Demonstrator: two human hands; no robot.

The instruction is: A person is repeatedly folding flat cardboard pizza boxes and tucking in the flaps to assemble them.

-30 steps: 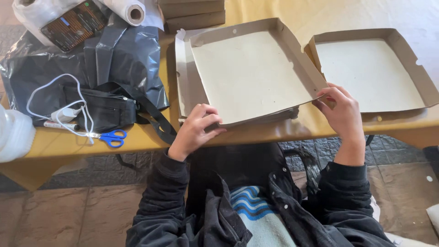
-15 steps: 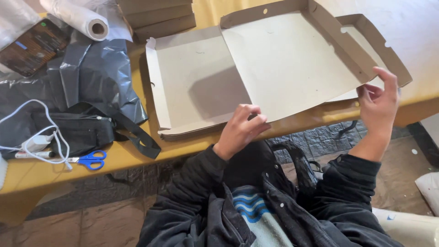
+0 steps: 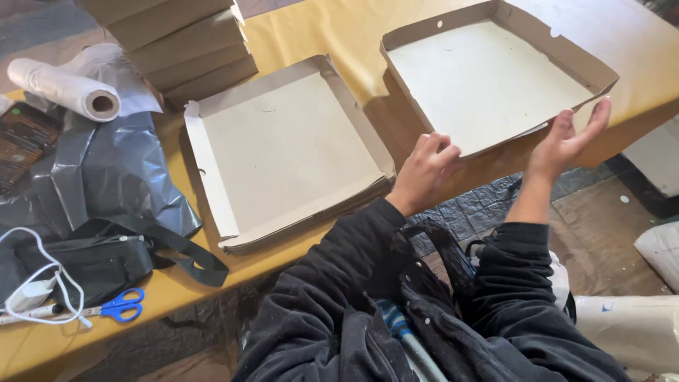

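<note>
Folded box: a shallow square cardboard box [image 3: 488,78] with raised walls sits at about 1 o'clock in the view, on the yellow table [image 3: 339,28], its near edge hanging toward the person.
Left hand: the left hand [image 3: 426,170] is at the box's near-left corner, at about 7 o'clock from the box's middle. Its fingers are curled loosely with the fingertips against the lower edge; whether they truly pinch the card cannot be told.
Right hand: the right hand [image 3: 566,138] is at the box's near-right corner, at about 5 o'clock from its middle. The palm is open and the fingers spread, their tips at the corner wall; it grips nothing.
Flat stack: a pile of unfolded box blanks [image 3: 286,152] lies at 9 o'clock from the folded box, just beside it, with one long flap laid out along its left side.
Finished pile: a stack of closed cardboard boxes [image 3: 177,42] stands at 11 o'clock of the view, behind the flat stack.
Roll: a roll of white plastic film [image 3: 64,88] lies at 10 o'clock, on grey plastic sheeting [image 3: 113,170].
Black bag: a black strap bag [image 3: 92,262] rests at 8 o'clock, with a white cable [image 3: 42,279] looped over it.
Scissors: blue-handled scissors [image 3: 117,308] lie at the table's near edge, just below the bag.
</note>
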